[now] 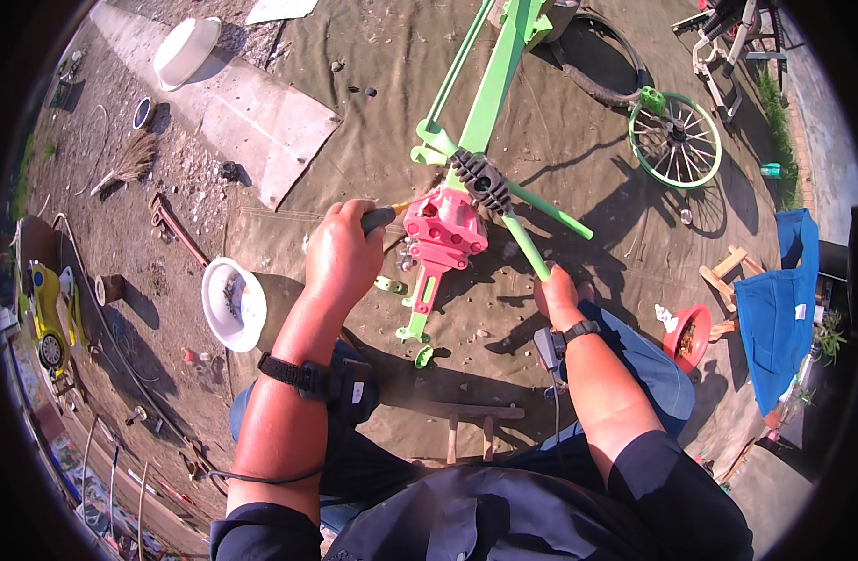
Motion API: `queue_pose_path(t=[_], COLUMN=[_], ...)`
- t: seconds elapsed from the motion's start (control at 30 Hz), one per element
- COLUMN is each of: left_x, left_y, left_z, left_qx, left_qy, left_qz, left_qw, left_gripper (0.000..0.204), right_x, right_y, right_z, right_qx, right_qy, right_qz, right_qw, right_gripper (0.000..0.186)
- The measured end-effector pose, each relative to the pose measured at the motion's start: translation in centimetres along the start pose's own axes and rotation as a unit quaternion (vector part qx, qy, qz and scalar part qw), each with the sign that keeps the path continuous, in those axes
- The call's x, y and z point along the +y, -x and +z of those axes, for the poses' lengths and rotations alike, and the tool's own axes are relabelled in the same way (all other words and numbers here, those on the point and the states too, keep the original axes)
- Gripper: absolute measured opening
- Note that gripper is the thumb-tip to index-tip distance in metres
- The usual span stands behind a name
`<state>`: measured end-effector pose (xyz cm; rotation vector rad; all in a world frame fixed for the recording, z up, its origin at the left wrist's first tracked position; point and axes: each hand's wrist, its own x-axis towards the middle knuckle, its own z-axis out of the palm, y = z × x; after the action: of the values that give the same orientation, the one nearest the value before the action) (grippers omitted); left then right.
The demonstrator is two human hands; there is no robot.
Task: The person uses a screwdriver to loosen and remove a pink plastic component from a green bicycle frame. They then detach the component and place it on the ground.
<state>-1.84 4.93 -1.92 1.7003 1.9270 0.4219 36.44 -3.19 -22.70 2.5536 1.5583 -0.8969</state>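
Note:
My left hand point(343, 245) is closed around a tool with a dark grey handle point(378, 220). Its yellowish front end reaches the pink metal assembly point(445, 229), which has several hexagonal bolt heads or holes; the tip is too small to make out. That assembly joins a light green metal frame point(496, 79), and a slotted pink and green bar point(427, 292) extends from it toward me. A black ridged piece point(481, 181), perhaps a pedal or grip, sits against the assembly's right side. My right hand point(557, 295) grips a light green tube point(526, 245) slanting up to that piece.
A white basin point(234, 304) and a rusty pipe wrench point(178, 231) lie left. At right are a green-rimmed spoked wheel point(675, 140), a black tyre point(597, 58), a red bowl point(688, 338) and blue cloth over a wooden stool point(778, 309). Brown sheeting point(307, 201) covers the ground.

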Motion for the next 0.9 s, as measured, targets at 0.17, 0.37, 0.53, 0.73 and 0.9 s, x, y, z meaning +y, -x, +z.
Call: queue_pose_path(t=[0.17,0.37,0.53,0.73,0.9], left_x=[0.2,0.7,2.3,3.6,3.7], left_y=[-0.2,0.2,0.9,0.5,0.8], left_z=[0.0,0.0,0.2,0.4,0.6], left_qx=[-0.007,-0.011,-0.047,-0.07,-0.028], left_qy=[0.012,-0.013,0.008,-0.079,-0.033], left_qz=[-0.02,0.037,0.132,0.026,0.122], left_qw=[1.0,0.999,0.99,0.994,0.992], left_gripper=[0.03,0.026,0.032,0.033,0.04], right_x=[2.5,0.6,-2.4,-1.7,-1.3], right_y=[-1.4,-0.1,2.0,1.8,1.6], right_z=[2.0,0.5,-2.2,-1.6,-1.3], right_qx=[0.049,-0.003,-0.04,-0.002,0.005], right_qy=[0.045,-0.074,-0.018,-0.015,0.007], right_qz=[-0.003,0.062,0.007,-0.033,-0.065], right_qw=[0.998,0.995,0.999,0.999,0.998], right_gripper=[0.036,0.028,0.02,0.02,0.021])
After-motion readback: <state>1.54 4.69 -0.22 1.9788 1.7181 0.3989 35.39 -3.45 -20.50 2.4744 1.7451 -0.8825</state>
